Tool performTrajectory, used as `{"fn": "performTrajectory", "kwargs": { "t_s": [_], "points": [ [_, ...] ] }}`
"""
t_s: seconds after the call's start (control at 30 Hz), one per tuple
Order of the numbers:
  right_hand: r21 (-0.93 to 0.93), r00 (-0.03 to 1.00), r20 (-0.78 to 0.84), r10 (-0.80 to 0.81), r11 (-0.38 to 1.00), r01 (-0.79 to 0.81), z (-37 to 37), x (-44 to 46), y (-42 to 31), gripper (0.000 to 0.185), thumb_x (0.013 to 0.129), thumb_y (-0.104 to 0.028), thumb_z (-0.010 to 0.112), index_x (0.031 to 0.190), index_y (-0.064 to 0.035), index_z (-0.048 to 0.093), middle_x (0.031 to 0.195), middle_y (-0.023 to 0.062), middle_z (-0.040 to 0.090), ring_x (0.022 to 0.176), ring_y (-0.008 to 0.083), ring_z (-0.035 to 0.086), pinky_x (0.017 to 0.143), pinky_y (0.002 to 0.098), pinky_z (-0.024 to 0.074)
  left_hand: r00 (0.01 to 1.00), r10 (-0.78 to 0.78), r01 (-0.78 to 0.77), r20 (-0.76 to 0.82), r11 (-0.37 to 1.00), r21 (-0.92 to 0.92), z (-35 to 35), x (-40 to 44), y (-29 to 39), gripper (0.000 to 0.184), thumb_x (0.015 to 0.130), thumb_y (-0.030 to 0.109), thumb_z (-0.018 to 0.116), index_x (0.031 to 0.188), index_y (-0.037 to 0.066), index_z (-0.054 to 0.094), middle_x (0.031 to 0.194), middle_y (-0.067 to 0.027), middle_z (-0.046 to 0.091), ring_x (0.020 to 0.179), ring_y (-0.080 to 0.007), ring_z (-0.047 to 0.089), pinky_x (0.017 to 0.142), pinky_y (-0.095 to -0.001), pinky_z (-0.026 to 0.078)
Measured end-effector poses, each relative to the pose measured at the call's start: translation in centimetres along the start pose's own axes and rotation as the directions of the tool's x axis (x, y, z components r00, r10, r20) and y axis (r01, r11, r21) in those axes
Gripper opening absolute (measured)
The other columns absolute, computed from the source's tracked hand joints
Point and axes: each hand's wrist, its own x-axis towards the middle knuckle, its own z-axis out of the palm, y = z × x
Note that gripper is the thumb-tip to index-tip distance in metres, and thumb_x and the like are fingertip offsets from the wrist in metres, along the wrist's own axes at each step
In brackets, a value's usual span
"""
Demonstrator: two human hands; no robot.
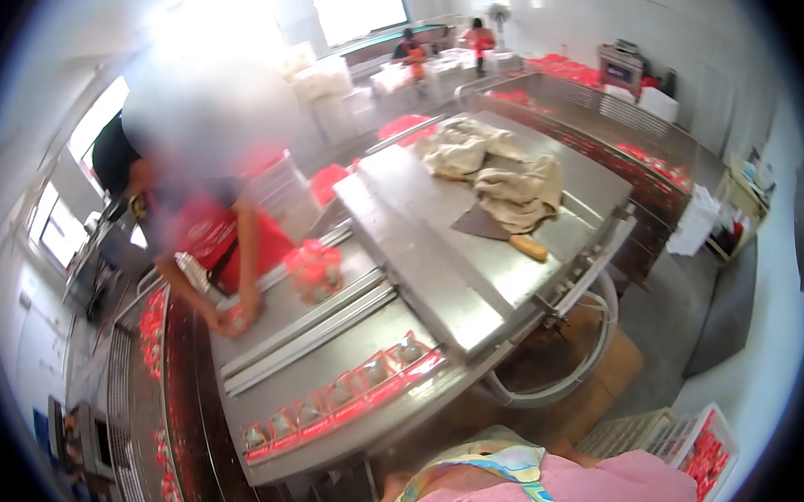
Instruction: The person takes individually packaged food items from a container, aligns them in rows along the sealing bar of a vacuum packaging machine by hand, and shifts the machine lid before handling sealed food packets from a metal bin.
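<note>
Neither of my hands shows; bits of bare arm are visible beside my pink clothing (605, 483) and patterned apron (507, 464) at the bottom. Closest to me is a steel work surface (309, 365) with a row of several small clear-and-red packets (340, 390) along its near edge. Right of them lies a broad steel lid or plate (420, 250). On it are crumpled beige cloths (515, 189) and a flat-bladed tool with a wooden handle (528, 247), its blade partly under the cloth.
Across the table, a co-worker in a red apron (211, 231) has both hands (236, 319) on a packet, beside a pile of red packets (314, 267). A white crate (705, 444) of red packets stands lower right. A looped grey hose (600, 350) hangs under the table's right side.
</note>
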Motion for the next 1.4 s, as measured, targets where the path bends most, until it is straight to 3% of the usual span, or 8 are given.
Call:
{"fn": "performTrajectory", "kwargs": {
  "t_s": [0.23, 0.33, 0.47, 0.53, 0.67, 1.0, 1.13, 1.4],
  "points": [
    [-0.142, 0.963, 0.27, -0.018, 0.988, 0.058, 7.2, 3.6, 4.6, 0.025, 0.083, -0.025, 0.049, 0.084, -0.0094, 0.068, 0.092, 0.0175, 0.066, 0.082, 0.0328, 0.065, 0.07, 0.0438, 0.0515, 0.998, -0.056, 0.061, -0.033, 0.981, 0.186, 3.9, 0.5, -6.2, 0.047, 0.08, 0.051, 0.058, 0.092, 0.007, 0.071, 0.096, -0.0136, 0.068, 0.093, -0.025, 0.066, 0.082, -0.0347, 0.049],
    [-0.049, 0.964, 0.205, -0.166, 0.982, 0.18, -4.7, 5.0, -1.0, 0.025, 0.083, -0.025, 0.049, 0.083, -0.01, 0.069, 0.086, 0.0171, 0.066, 0.08, 0.0318, 0.065, 0.071, 0.0433, 0.0516, 0.94, -0.322, 0.251, -0.11, 0.874, -0.416, 4.4, -1.7, -6.4, 0.036, 0.077, 0.041, 0.067, 0.088, 0.007, 0.072, 0.09, -0.012, 0.07, 0.086, -0.022, 0.068, 0.077, -0.0334, 0.05],
    [0.048, 0.974, 0.18, -0.134, 0.991, 0.128, -7.2, 6.8, -3.0, 0.029, 0.084, -0.032, 0.052, 0.083, -0.009, 0.07, 0.086, 0.0186, 0.066, 0.079, 0.033, 0.065, 0.071, 0.0418, 0.0514, 0.928, -0.362, 0.264, -0.086, 0.804, -0.534, -2.3, -7.1, 0.9, 0.029, 0.073, 0.033, 0.073, 0.086, 0.006, 0.073, 0.087, -0.0113, 0.071, 0.082, -0.0204, 0.068, 0.075, -0.0329, 0.051],
    [0.322, 0.965, 0.243, 0.101, 0.93, -0.178, -9.9, 7.1, -5.4, 0.033, 0.081, -0.037, 0.058, 0.082, -0.0073, 0.07, 0.087, 0.0192, 0.066, 0.081, 0.0334, 0.065, 0.072, 0.0404, 0.0513, 0.93, -0.351, 0.216, -0.106, 0.758, -0.616, -0.3, -5.9, -1.5, 0.031, 0.072, 0.034, 0.073, 0.085, 0.007, 0.073, 0.087, -0.0116, 0.071, 0.082, -0.0213, 0.068, 0.075, -0.0337, 0.051],
    [0.429, 0.869, 0.355, 0.343, 0.766, -0.478, -10.5, 8.3, -6.3, 0.042, 0.073, -0.045, 0.067, 0.082, -0.0042, 0.071, 0.089, 0.0199, 0.067, 0.085, 0.0329, 0.066, 0.075, 0.038, 0.0504, 0.945, -0.315, 0.234, -0.094, 0.846, -0.478, 2.0, -3.3, -4.5, 0.036, 0.071, 0.041, 0.072, 0.084, 0.008, 0.073, 0.084, -0.0122, 0.07, 0.082, -0.0234, 0.068, 0.075, -0.0341, 0.051],
    [0.384, 0.859, 0.386, 0.336, 0.788, -0.481, -10.4, 9.7, -6.0, 0.041, 0.076, -0.044, 0.067, 0.083, -0.0044, 0.071, 0.086, 0.0199, 0.067, 0.085, 0.0304, 0.067, 0.076, 0.0378, 0.05, 0.955, -0.219, 0.217, -0.199, 0.976, -0.034, 2.1, -2.6, -2.5, 0.036, 0.075, 0.042, 0.067, 0.084, 0.007, 0.073, 0.086, -0.0133, 0.07, 0.086, -0.0271, 0.067, 0.079, -0.036, 0.05],
    [0.368, 0.846, 0.417, 0.332, 0.789, -0.491, -10.8, 9.3, -6.4, 0.041, 0.079, -0.047, 0.062, 0.09, -0.0092, 0.071, 0.096, 0.0175, 0.066, 0.094, 0.031, 0.064, 0.081, 0.0376, 0.049, 0.922, -0.318, 0.193, -0.221, 0.872, -0.449, 5.9, -0.8, -6.4, 0.033, 0.074, 0.037, 0.068, 0.087, 0.006, 0.072, 0.088, -0.0149, 0.069, 0.087, -0.0271, 0.067, 0.079, -0.0349, 0.05],
    [0.287, 0.87, 0.393, 0.297, 0.859, -0.423, -11.2, 8.6, -7.1, 0.032, 0.074, -0.034, 0.07, 0.095, -0.0097, 0.072, 0.093, 0.0139, 0.069, 0.085, 0.0226, 0.066, 0.08, 0.031, 0.0483, 0.918, -0.357, 0.253, -0.175, 0.863, -0.437, 2.7, -2.9, -2.8, 0.032, 0.074, 0.034, 0.07, 0.083, 0.003, 0.072, 0.083, -0.0155, 0.069, 0.082, -0.0243, 0.068, 0.077, -0.0344, 0.05]
  ]
}}
